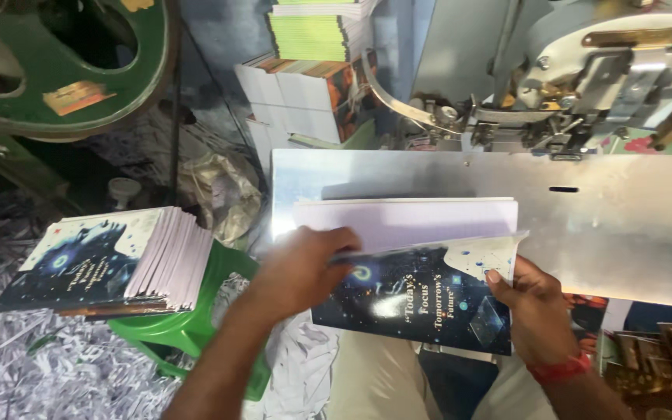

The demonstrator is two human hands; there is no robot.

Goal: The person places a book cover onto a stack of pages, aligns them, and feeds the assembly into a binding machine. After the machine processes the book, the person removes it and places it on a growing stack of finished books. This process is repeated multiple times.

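Dark-blue glossy booklet point(421, 299) lies open-edged on the shiny metal tabletop point(616, 225), clamped by both hands: left hand point(301, 268) at its spine side, right hand point(534, 307) lifting the cover corner. Seemingly it is being squared up; next, steady alignment toward the stitching machine point(577, 85). A stack of matching booklets point(110, 260) rests on a green plastic stool point(188, 327).

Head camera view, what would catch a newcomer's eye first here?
First, the dark blue glossy booklet cover at centre, held over white pages on the shiny metal machine table: the left hand presses its left edge and the right hand lifts its right corner. Next, the slanted stack of matching dark blue booklets on a bright green plastic stool at left. Shredded paper trimmings cover the floor below.
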